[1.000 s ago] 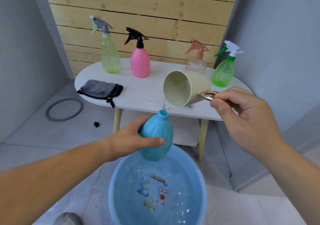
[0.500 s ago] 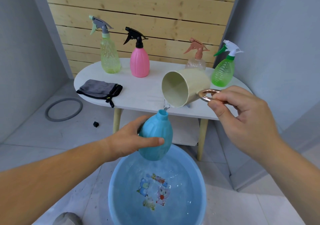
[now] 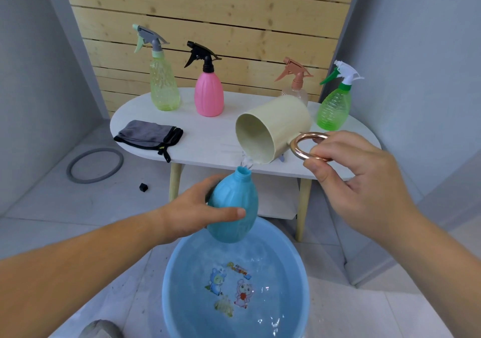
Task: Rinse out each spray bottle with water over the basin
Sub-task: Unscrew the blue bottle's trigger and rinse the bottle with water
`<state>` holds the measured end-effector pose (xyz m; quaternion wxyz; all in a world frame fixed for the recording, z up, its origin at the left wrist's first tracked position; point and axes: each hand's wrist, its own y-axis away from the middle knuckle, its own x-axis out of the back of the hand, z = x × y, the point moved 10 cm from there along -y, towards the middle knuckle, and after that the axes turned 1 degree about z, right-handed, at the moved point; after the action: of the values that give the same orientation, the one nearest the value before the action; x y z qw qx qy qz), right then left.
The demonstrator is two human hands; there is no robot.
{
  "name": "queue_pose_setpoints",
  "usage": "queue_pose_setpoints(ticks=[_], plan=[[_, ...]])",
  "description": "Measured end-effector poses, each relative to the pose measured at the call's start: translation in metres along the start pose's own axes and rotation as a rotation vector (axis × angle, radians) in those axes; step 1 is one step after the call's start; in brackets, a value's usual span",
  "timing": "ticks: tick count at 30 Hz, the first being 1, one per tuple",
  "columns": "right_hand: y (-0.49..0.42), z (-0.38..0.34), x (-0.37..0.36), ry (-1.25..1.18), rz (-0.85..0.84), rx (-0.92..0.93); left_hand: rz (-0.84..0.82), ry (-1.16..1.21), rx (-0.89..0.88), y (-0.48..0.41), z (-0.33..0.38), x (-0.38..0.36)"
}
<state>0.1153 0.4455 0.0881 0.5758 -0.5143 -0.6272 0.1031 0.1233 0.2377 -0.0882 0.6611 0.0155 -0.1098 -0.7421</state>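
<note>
The white oval table (image 3: 145, 126) stands ahead of me, and the blue basin (image 3: 299, 264) of water sits on the floor just below my hands. On the table wait four capped spray bottles: a yellow-green one (image 3: 164, 90), a pink one (image 3: 209, 95), a clear one with a terracotta trigger (image 3: 295, 87) partly hidden behind the cup, and a green one (image 3: 333, 108), with a grey cloth (image 3: 145, 134) lying to the left. My right hand (image 3: 364, 181) pinches the copper ring handle of the cream cup (image 3: 273, 132), tipped so a thin stream runs from its lip. My left hand (image 3: 192, 212) is wrapped around the belly of the teal bottle (image 3: 233, 207), thumb across the front, fingers (image 3: 210, 181) behind, holding it uncapped and nearly upright over the basin, its neck right under the cup's lip. I judge this thin plastic bottle light but growing heavier as it fills, slick when wet and a little squeezable, so the widest ribbed part is the safest place to hold.
</note>
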Motion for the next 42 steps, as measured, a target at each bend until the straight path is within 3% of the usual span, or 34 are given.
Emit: queue_pose_setpoints(ticks=[13, 17, 19, 23, 26, 30, 35, 42], plan=[[0.002, -0.025, -0.008, 0.180, -0.032, 0.254, 0.002, 0.017, -0.005, -0.001, -0.001, 0.000], [0.005, -0.021, -0.015, 0.162, -0.052, 0.238, 0.002, 0.018, -0.013, -0.002, 0.000, 0.000], [0.005, -0.011, -0.016, 0.091, -0.048, 0.125, -0.001, 0.013, -0.009, -0.002, 0.000, 0.000], [0.017, 0.038, -0.026, -0.269, -0.023, -0.448, 0.013, 0.017, 0.000, -0.001, -0.002, 0.004], [0.043, 0.070, -0.044, -0.459, -0.020, -0.761, 0.013, 0.019, 0.006, 0.002, -0.004, 0.007], [0.089, 0.095, -0.079, -0.565, -0.139, -1.085, 0.030, 0.023, 0.015, 0.006, -0.005, 0.012], [0.155, 0.109, -0.143, -0.637, -0.411, -1.368, 0.049, 0.039, 0.029, 0.006, -0.007, 0.012], [0.246, 0.147, -0.220, -0.511, -0.613, -1.560, 0.023, 0.003, 0.047, 0.001, -0.021, 0.000]])
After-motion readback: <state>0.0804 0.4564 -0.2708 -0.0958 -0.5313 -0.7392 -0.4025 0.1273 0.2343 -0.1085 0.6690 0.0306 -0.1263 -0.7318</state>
